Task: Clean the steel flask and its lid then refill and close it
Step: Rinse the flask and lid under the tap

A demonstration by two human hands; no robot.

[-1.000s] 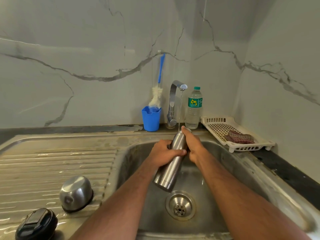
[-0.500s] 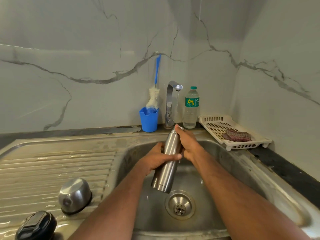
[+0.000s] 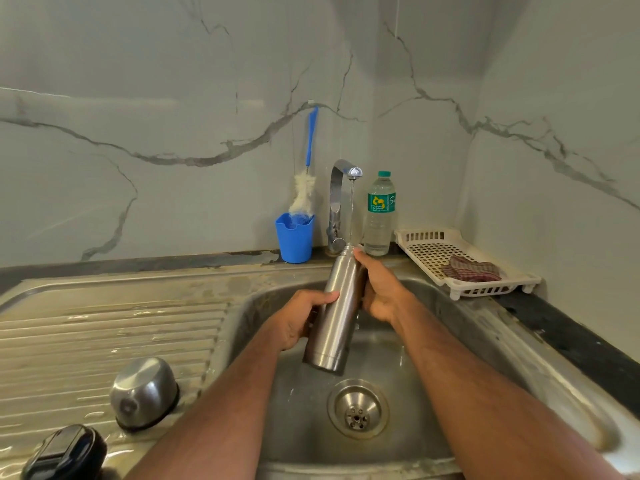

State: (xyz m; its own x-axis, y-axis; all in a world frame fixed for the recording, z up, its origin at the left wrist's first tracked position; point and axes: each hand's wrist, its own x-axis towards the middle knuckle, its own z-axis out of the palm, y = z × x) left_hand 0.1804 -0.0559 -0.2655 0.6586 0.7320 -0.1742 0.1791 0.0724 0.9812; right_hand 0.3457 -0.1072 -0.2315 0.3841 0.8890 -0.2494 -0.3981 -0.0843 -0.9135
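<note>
The steel flask (image 3: 335,313) is held above the sink basin (image 3: 450,341), nearly upright and leaning slightly, its open mouth under the tap (image 3: 341,188). A thin stream of water falls from the spout onto the mouth. My left hand (image 3: 298,320) grips the flask's middle from the left. My right hand (image 3: 381,292) holds the upper part from the right, fingers reaching the neck. The steel cup lid (image 3: 143,393) lies upside down on the drainboard at the left, and a black cap (image 3: 65,452) sits near the bottom-left corner.
A blue cup (image 3: 294,237) with a bottle brush (image 3: 306,181) stands left of the tap. A plastic water bottle (image 3: 379,216) stands to its right. A white basket (image 3: 433,247) holding a checked cloth (image 3: 471,270) sits on the dark counter. The drain (image 3: 358,408) lies below the flask.
The flask has been raised and tipped more upright, bringing its mouth under the water stream. Both hands kept their hold on it.
</note>
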